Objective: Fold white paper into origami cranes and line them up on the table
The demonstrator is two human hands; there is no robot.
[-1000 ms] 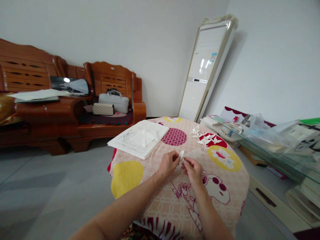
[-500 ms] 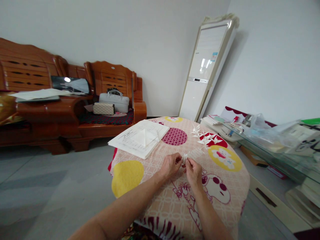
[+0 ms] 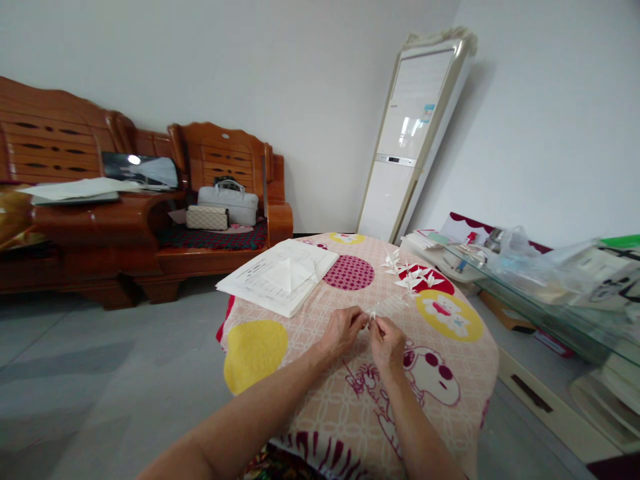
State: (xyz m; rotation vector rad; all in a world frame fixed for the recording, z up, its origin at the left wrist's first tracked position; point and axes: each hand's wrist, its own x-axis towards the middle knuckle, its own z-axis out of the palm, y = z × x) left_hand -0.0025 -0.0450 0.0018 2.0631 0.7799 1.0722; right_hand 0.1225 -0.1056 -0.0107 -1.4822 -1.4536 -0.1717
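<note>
Both hands meet over the round table's patterned cloth (image 3: 320, 373), pinching a small piece of folded white paper (image 3: 371, 316). My left hand (image 3: 345, 329) is closed on its left side, and my right hand (image 3: 387, 339) grips it from the right. Fingers cover most of the paper, so its exact shape is hard to see. Just beyond the hands lie several folded white paper cranes (image 3: 415, 277), grouped on a red patch of the cloth. To the left rests a stack of printed paper sheets (image 3: 250, 283) with a white folded square (image 3: 291, 275) on top.
A glass-topped stand (image 3: 530, 300) with plastic bags and boxes is close on the right. Behind the table stands a tall white air conditioner (image 3: 395, 140). Wooden chairs (image 3: 227, 153) line the left wall, one holding a grey handbag (image 3: 235, 202) and a small purse (image 3: 207, 218).
The fingers have drawn closer together around the folded paper, and less of it shows between them. The right hand has shifted slightly; the other things stay where they were.
</note>
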